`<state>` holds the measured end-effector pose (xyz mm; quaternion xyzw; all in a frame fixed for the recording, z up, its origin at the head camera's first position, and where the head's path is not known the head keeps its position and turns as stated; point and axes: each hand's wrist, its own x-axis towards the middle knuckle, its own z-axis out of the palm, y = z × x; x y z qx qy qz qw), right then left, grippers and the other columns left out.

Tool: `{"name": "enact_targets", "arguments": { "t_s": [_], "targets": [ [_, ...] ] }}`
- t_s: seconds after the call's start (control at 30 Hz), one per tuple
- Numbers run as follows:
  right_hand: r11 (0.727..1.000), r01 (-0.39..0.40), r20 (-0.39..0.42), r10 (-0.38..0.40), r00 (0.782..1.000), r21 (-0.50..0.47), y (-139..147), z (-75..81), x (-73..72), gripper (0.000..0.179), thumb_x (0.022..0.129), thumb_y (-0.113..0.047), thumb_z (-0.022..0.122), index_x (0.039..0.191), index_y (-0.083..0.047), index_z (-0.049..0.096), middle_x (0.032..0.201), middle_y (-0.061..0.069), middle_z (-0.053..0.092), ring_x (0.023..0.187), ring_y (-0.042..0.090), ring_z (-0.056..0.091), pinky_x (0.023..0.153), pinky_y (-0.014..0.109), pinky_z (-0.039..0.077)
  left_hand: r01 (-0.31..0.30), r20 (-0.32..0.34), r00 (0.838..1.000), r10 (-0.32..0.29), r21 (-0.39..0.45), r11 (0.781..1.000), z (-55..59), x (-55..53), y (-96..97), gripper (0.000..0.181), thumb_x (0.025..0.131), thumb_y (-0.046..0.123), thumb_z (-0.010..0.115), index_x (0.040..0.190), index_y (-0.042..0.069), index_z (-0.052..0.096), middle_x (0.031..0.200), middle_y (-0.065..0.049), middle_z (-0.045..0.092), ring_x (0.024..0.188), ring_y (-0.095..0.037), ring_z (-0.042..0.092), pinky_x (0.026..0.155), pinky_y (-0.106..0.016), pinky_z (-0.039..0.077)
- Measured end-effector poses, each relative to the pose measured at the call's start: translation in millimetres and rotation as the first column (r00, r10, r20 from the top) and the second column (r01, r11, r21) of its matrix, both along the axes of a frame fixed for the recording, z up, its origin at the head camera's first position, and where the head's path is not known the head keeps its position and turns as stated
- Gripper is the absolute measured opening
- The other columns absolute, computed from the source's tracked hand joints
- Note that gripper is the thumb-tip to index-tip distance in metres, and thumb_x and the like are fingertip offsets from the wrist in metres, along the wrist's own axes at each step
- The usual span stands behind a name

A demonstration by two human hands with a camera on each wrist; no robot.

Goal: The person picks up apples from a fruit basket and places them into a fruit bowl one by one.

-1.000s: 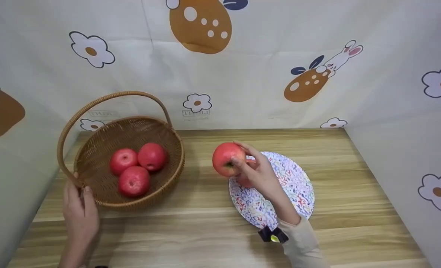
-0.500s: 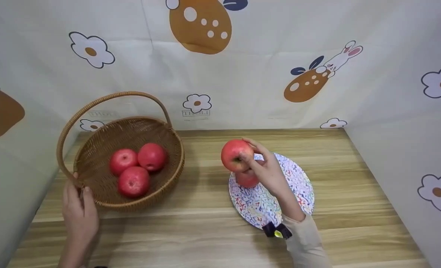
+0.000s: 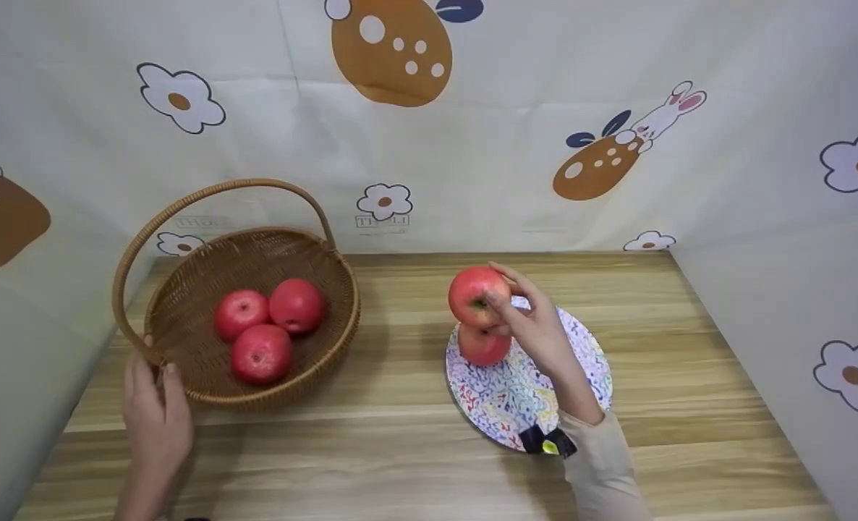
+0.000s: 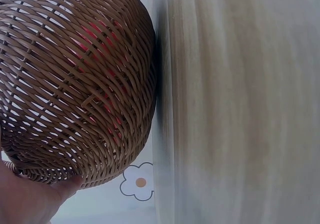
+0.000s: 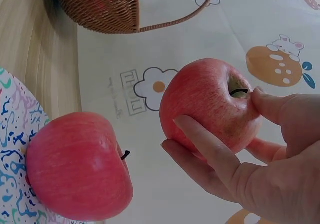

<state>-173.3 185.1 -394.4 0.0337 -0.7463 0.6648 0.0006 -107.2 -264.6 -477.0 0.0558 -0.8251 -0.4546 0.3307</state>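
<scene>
My right hand [image 3: 541, 329] grips a red apple [image 3: 477, 297] between thumb and fingers, above the speckled plate [image 3: 501, 412]. In the right wrist view the held apple [image 5: 207, 104] is off the plate, its stem by my thumb. A second apple [image 3: 484, 347] sits on the plate, partly covered by the held one in the head view. At the left, my left hand [image 3: 158, 412] holds the rim of a wicker basket [image 3: 328, 354] at the foot of its handle. Three red apples [image 3: 261, 353] lie inside. From the left wrist, the basket's woven side [image 4: 75, 79] shows red through its gaps.
Everything stands on a wood-grain table [image 3: 371, 463]. A pale curtain [image 3: 487, 166] printed with flowers and rabbits closes off the back and both sides. The basket's tall handle [image 3: 248, 184] arches over its opening.
My right hand has carried the apple to the right and slightly farther back, so more of the apple on the plate shows. The left hand and basket have stayed put.
</scene>
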Motion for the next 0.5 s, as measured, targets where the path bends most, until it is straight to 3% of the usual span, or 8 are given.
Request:
{"name": "enact_targets", "arguments": {
  "t_s": [0.5],
  "targets": [
    [0.998, 0.061, -0.021, -0.062, 0.998, -0.024, 16, -5.1, -8.3, 0.048, 0.106, -0.006, 0.062, 0.153, 0.0, 0.053, 0.127, 0.027, 0.053, 0.081, 0.021, 0.073, 0.072, 0.036, 0.064, -0.011, 0.028, 1.0, 0.011, -0.001, 1.0, 1.1, 0.1, -0.4, 0.05, 0.11, 0.009, 0.04, 0.156, -0.011, 0.039, 0.146, -0.035, 0.047, 0.129, -0.043, 0.047, 0.103, -0.012, 0.028]
  ]
}}
